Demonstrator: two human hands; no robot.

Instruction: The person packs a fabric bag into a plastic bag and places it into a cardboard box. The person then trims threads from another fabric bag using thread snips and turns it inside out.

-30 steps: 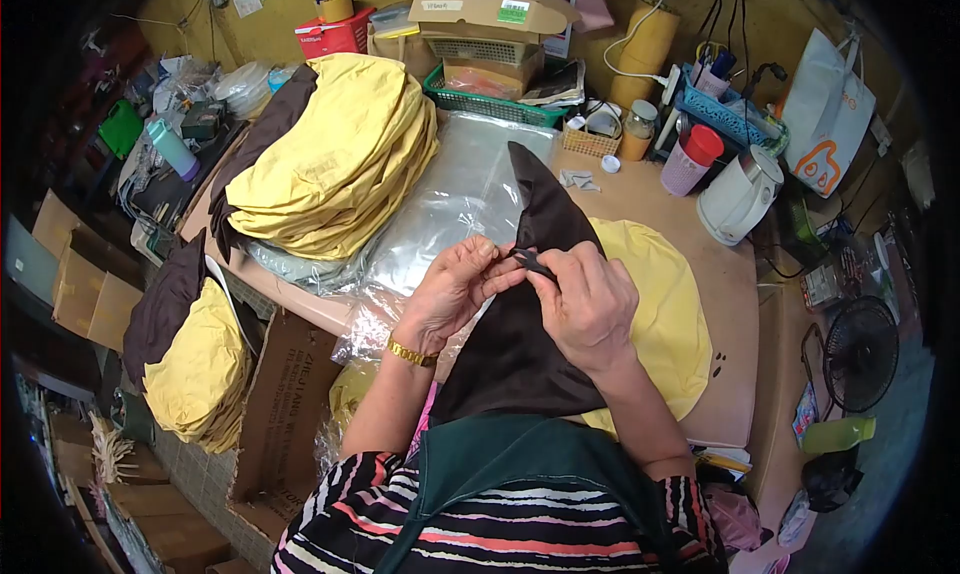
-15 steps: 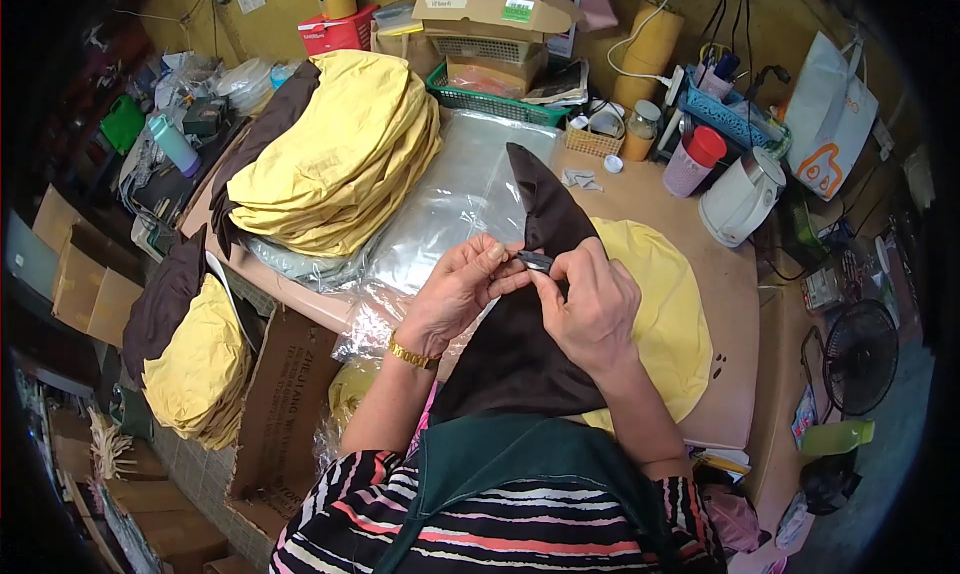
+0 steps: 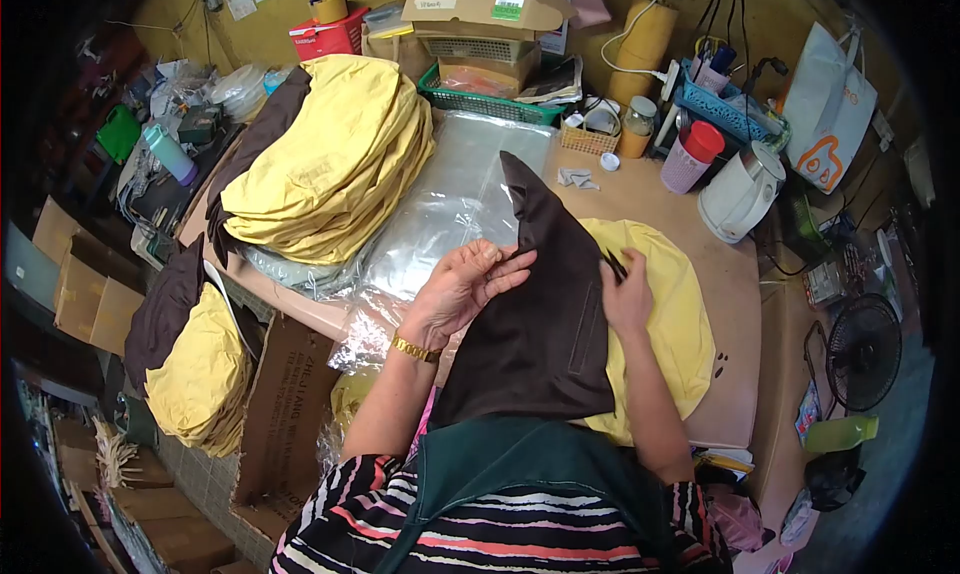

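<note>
A dark brown fabric piece (image 3: 535,344) with a stitched slit lies in front of me, its pointed end reaching away from me. It joins or overlaps a yellow fabric piece (image 3: 665,324) on the right; I cannot tell which. My left hand (image 3: 470,284), with a gold watch at the wrist, pinches the left edge of the brown fabric between thumb and fingers. Over the yellow fabric, my right hand (image 3: 628,292) is closed around small dark thread snips (image 3: 615,265), whose two dark prongs stick out past the fingers.
A tall stack of yellow and brown fabric pieces (image 3: 330,164) stands at the back left, beside clear plastic bags (image 3: 455,184). A second stack (image 3: 200,369) sits lower left, near a cardboard box (image 3: 285,424). Kettle (image 3: 742,192), pink cup (image 3: 686,164) and baskets line the back right.
My right hand has moved right with the snips, away from the brown fabric's left edge, uncovering the slit. My left hand stays pinched at that edge.
</note>
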